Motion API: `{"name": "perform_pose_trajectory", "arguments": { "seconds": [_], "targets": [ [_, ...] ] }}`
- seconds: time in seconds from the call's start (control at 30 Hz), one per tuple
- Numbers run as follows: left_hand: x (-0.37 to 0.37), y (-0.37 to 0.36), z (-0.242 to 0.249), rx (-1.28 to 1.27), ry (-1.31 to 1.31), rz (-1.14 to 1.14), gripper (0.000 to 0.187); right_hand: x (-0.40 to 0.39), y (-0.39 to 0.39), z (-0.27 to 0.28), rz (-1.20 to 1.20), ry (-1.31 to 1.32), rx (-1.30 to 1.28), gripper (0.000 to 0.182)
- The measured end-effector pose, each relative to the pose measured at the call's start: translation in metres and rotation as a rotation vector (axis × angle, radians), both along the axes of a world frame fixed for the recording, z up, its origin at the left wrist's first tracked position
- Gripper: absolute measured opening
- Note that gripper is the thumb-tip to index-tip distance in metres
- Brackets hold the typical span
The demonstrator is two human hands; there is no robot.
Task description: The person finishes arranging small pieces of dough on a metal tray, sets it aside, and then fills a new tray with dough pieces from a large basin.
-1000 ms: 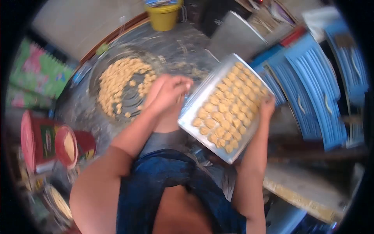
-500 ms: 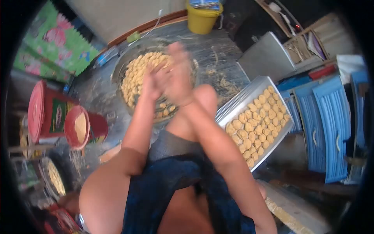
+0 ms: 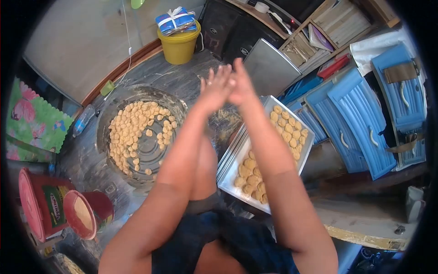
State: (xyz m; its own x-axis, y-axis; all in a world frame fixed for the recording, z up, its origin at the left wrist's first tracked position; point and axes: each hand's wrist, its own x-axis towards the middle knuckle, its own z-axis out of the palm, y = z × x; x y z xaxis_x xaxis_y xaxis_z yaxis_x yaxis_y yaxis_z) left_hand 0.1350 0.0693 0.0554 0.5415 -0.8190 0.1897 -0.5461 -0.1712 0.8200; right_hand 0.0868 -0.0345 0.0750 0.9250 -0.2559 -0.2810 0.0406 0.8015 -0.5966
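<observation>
My left hand [image 3: 214, 92] and my right hand [image 3: 242, 86] are pressed palm to palm in front of me, fingers stretched forward. Anything between the palms is hidden. Below and left of them, a wide round basin [image 3: 148, 150] on the floor holds many small tan dough balls [image 3: 132, 121], heaped mostly on its left and far side. Under my right forearm lies a metal tray [image 3: 228, 182] with rows of flattened dough pieces [image 3: 287, 130]. Part of the tray is covered by that arm.
A yellow bucket [image 3: 180, 49] with blue packages [image 3: 175, 22] on its lid stands at the back. To the left are a red lidded bucket [image 3: 34, 205] and a smaller red bucket [image 3: 93, 212] of pale powder. Blue cabinet doors [image 3: 360, 121] lean at the right.
The view has turned, so the basin and tray sit further left and lower. My hands, apart at the fingers and blurred before, are now pressed closer together and nearer the tray.
</observation>
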Motion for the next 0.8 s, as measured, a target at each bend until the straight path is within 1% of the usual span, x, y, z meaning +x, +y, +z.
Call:
{"name": "perform_pose_trajectory", "arguments": {
  "seconds": [0.03,0.07,0.1,0.13,0.17,0.2,0.23,0.27,0.3,0.33,0.37,0.4,0.43,0.47,0.5,0.53,0.57,0.6,0.67,0.7,0.73,0.8],
  "targets": [
    [-0.011,-0.016,-0.012,0.188,0.045,0.021,0.07,-0.009,-0.041,-0.001,-0.038,0.054,-0.202,0.096],
    [-0.014,-0.029,-0.022,0.37,0.087,0.043,0.07,-0.02,-0.081,0.002,-0.166,0.113,-0.321,0.092],
    [-0.019,-0.034,-0.036,0.514,-0.023,-0.025,0.069,-0.028,-0.121,-0.003,-0.348,0.126,-0.43,0.088],
    [-0.025,-0.041,-0.047,0.655,-0.133,-0.094,0.069,-0.037,-0.149,0.004,-0.515,0.257,-0.549,0.08],
    [-0.025,-0.05,-0.043,0.649,-0.125,-0.098,0.069,-0.046,-0.195,-0.003,-0.554,0.427,-0.718,0.076],
    [-0.028,-0.055,-0.033,0.699,-0.185,-0.302,0.069,-0.054,-0.238,-0.013,-0.544,0.593,-0.798,0.077],
    [-0.034,-0.06,-0.034,0.747,-0.239,-0.507,0.07,-0.062,-0.271,-0.024,-0.52,0.663,-0.959,0.077],
    [-0.041,-0.069,-0.045,0.756,-0.215,-0.511,0.07,-0.065,-0.287,-0.028,-0.539,0.77,-1.093,0.075],
    [-0.046,-0.077,-0.056,0.533,-0.245,-0.381,0.068,-0.071,-0.37,-0.074,-0.45,0.876,-1.321,0.072],
    [-0.048,-0.082,-0.064,0.315,-0.279,-0.239,0.067,-0.067,-0.394,-0.083,-0.458,1.171,-1.638,0.074],
    [-0.049,-0.082,-0.062,0.36,-0.317,-0.243,0.067,-0.064,-0.398,-0.076,-0.318,1.262,-1.836,0.077],
    [-0.045,-0.084,-0.058,0.377,-0.317,-0.219,0.067,-0.064,-0.472,-0.112,-0.019,1.346,-1.854,0.08],
    [-0.043,-0.083,-0.055,0.484,-0.298,-0.285,0.068,-0.057,-0.424,-0.081,-0.268,1.329,-1.787,0.084],
    [-0.039,-0.084,-0.053,0.587,-0.274,-0.346,0.069,-0.055,-0.429,-0.09,-0.391,1.316,-1.939,0.086],
    [-0.033,-0.085,-0.056,0.646,-0.25,-0.403,0.07,-0.058,-0.48,-0.123,-0.367,1.344,-1.982,0.094],
    [-0.028,-0.084,-0.058,0.666,-0.234,-0.383,0.07,-0.057,-0.456,-0.113,-0.432,1.359,-1.862,0.092],
    [-0.022,-0.083,-0.059,0.695,-0.171,-0.398,0.069,-0.058,-0.459,-0.112,-0.29,1.389,-1.947,0.086],
    [-0.02,-0.082,-0.059,0.717,-0.106,-0.416,0.068,-0.059,-0.451,-0.105,-0.272,1.376,-1.948,0.086],
    [-0.017,-0.081,-0.06,0.717,-0.092,-0.378,0.067,-0.056,-0.428,-0.079,0.243,1.349,-1.973,0.077],
    [-0.015,-0.08,-0.059,0.708,-0.091,-0.354,0.066,-0.053,-0.42,-0.076,0.363,1.299,-2.01,0.071],
    [-0.013,-0.079,-0.06,0.702,-0.094,-0.339,0.066,-0.055,-0.408,-0.075,0.358,1.285,-2.026,0.071],
    [-0.011,-0.081,-0.061,0.661,-0.132,-0.34,0.064,-0.065,-0.374,-0.067,0.274,0.971,-2.149,0.06]
  ]
}}
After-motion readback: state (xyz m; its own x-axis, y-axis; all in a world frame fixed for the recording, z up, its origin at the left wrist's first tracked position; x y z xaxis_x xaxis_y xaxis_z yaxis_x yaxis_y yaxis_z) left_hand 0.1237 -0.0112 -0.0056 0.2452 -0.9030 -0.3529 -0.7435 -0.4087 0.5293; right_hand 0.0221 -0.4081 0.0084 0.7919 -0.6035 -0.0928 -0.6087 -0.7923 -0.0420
